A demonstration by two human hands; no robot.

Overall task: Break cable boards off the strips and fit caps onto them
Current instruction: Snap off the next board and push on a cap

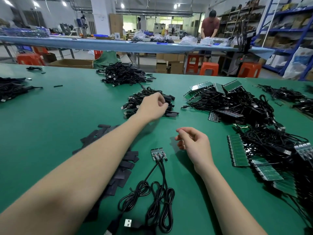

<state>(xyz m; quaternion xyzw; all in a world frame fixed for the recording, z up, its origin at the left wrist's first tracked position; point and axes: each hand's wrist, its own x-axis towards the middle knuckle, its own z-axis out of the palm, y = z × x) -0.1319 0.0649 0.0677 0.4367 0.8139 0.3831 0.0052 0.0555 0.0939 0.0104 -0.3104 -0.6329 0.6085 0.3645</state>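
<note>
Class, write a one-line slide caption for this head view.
Left hand reaches into the capped-cable pile; right hand hovers near a short board strip.

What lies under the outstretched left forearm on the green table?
Flat black caps lie in a loose row beneath the left forearm; the arm covers its middle, so their number is hidden.
</note>
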